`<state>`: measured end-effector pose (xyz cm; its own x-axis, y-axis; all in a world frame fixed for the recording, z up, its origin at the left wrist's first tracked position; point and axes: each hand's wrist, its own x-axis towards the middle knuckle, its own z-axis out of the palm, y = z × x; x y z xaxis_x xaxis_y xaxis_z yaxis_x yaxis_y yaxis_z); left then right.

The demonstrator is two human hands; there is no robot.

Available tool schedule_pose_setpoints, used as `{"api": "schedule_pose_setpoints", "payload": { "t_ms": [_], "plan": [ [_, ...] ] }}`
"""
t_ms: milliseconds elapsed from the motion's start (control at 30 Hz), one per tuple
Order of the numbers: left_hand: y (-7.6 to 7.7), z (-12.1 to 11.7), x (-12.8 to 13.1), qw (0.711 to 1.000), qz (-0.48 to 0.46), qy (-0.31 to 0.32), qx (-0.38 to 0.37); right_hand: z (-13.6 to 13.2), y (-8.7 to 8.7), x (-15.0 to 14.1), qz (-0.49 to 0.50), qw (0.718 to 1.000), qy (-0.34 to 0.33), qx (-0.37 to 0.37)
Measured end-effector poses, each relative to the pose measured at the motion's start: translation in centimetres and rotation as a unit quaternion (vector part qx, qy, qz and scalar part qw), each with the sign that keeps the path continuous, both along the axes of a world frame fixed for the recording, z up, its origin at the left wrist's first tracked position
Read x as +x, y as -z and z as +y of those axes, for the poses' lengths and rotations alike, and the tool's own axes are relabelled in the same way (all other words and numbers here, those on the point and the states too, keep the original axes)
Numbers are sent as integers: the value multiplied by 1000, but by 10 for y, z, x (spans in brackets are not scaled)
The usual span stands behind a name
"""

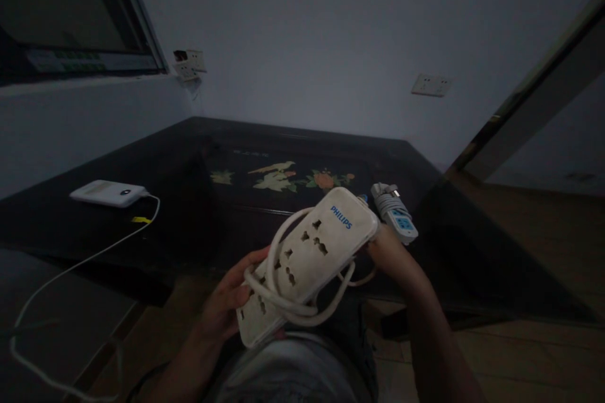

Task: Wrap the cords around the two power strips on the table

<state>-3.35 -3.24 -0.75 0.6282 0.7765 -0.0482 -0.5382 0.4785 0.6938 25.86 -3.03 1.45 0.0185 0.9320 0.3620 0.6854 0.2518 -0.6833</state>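
A white power strip (307, 258) marked PHILIPS is tilted in front of me above the near table edge. Its white cord (278, 299) loops loosely around the lower half. My left hand (234, 293) grips the lower left end, thumb on the socket face. My right hand (380, 242) is at the upper right end, mostly behind the strip; its fingers are hidden, so I cannot see what they hold. Just beyond that hand, a smaller power strip (404, 227) with blue sockets lies on the table, its grey cord wound around it.
The dark table (179, 220) has a painted bird and flowers. On its left lies a white device (108, 193) with a cable (89, 256) hanging off the edge, bearing a yellow tag (140, 220). Wall sockets (431, 85) and a window (80, 19) are behind.
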Motion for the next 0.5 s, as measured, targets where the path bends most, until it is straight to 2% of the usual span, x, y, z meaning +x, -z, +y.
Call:
{"api": "schedule_pose_setpoints", "payload": {
  "t_ms": [100,200,333,500],
  "plan": [
    [5,8,0,998,-39,16,39,15,-8,-11,-25,991,-128,3],
    [7,18,3,995,-81,11,56,13,-15,-20,-54,979,-197,-3],
    [7,24,12,997,-54,-57,15,4,-15,-25,-23,968,-249,24],
    [8,22,24,992,-8,-121,-26,3,3,-20,53,968,-244,19]
  ]
}}
